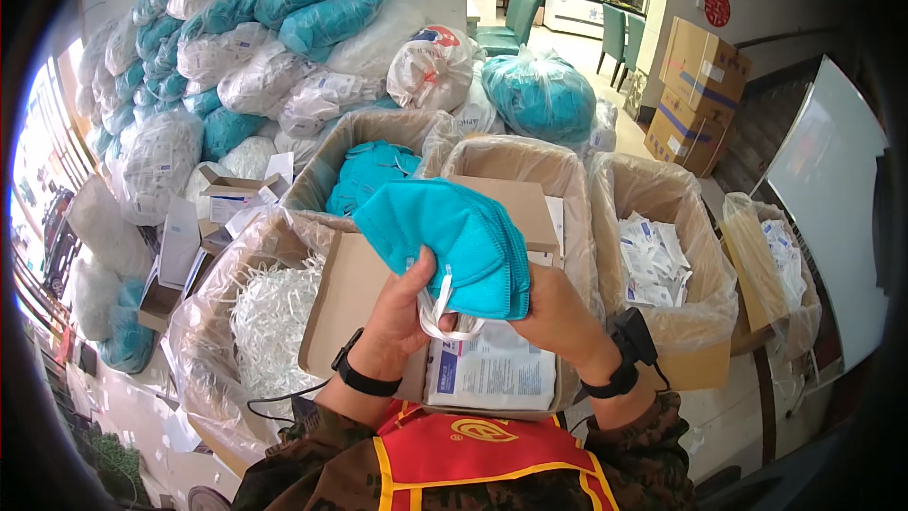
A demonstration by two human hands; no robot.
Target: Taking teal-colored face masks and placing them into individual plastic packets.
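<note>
A small stack of teal folded face masks point(445, 237) is held up in front of my chest by both hands. My left hand point(402, 308) is closed on the lower left of the stack, thumb on top. White ear loops point(437, 308) hang beside that thumb. Gripping the right edge is my right hand point(560, 314), its fingertips partly hidden behind the masks. Directly below, an open cardboard box point(345, 298) contains flat white printed packets point(497, 374).
Plastic-lined cartons surround me: white straps point(274, 312) at left, teal masks point(374, 170) behind, white packets point(653, 260) at right. Filled bags point(255, 57) are piled against the back wall. Stacked cartons point(695, 95) and a leaning white board point(828, 199) stand to the right.
</note>
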